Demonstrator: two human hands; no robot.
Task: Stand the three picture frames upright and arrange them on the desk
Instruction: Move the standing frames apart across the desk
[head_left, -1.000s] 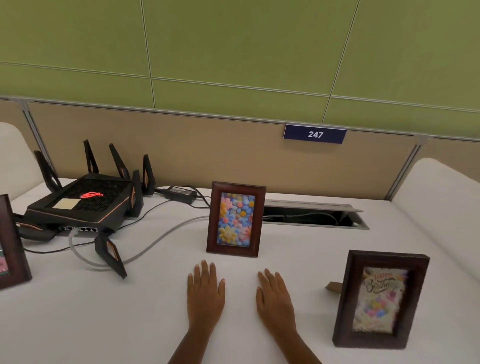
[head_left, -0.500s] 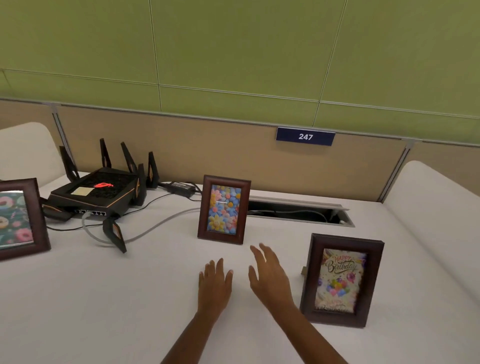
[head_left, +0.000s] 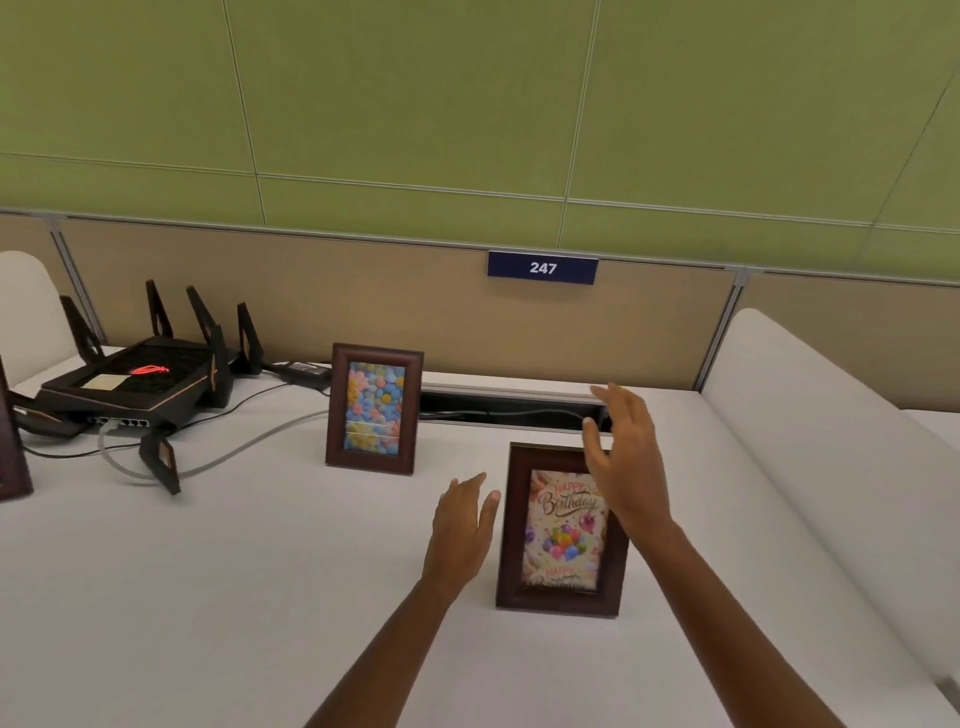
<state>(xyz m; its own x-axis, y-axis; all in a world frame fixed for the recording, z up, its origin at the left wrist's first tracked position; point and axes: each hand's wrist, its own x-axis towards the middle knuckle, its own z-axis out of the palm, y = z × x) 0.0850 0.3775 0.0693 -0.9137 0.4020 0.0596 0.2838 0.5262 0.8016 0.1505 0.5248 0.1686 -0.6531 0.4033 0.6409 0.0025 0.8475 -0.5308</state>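
Note:
Three dark wooden picture frames stand upright on the white desk (head_left: 234, 571). The flower frame (head_left: 373, 409) is in the middle near the back. The birthday frame (head_left: 558, 540) stands closer to me on the right. Only an edge of the third frame (head_left: 11, 457) shows at the far left. My right hand (head_left: 626, 457) hovers open over the birthday frame's top right corner and covers it. My left hand (head_left: 462, 525) is open just left of that frame, fingers apart, not touching it.
A black router (head_left: 135, 382) with upright antennas sits at the back left, with grey and black cables (head_left: 228, 454) trailing toward the flower frame. An open cable slot (head_left: 498, 408) runs along the back. A tan partition (head_left: 415, 306) bounds the desk; white dividers stand at both sides.
Both hands lifted off the desk and moved right toward the birthday frame; the right hand rose to its top corner. The view shifted, pushing the left frame nearly out of sight.

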